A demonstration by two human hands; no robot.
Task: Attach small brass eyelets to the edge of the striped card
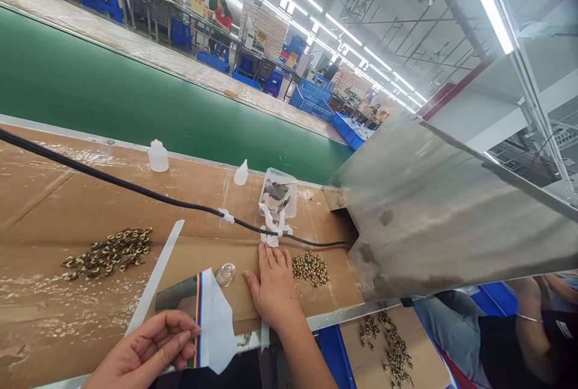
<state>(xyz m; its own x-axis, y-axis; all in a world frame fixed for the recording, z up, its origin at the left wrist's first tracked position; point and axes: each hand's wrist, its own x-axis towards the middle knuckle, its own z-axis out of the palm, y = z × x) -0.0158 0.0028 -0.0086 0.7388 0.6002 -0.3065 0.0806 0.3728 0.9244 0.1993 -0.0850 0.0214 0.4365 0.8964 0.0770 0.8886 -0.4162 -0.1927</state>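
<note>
My left hand (149,347) pinches the near edge of a shiny sheet with a striped band and a white corner (203,311) at the bench's front edge. My right hand (273,283) lies flat, palm down, on the cardboard-covered bench (54,196), with nothing in it. Just right of its fingers sits a small heap of dark and gold small parts (310,267). A little clear glass piece (226,273) lies between my two hands. A larger heap of the same parts (108,252) lies to the left.
A black cable (135,189) with white ties crosses the bench. Behind it stand two white bottles (158,156), (241,173) and a clear plastic tub (279,193). A grey metal panel (442,208) rises on the right; a green conveyor belt (112,94) runs beyond. Another person's arm (528,311) is at lower right.
</note>
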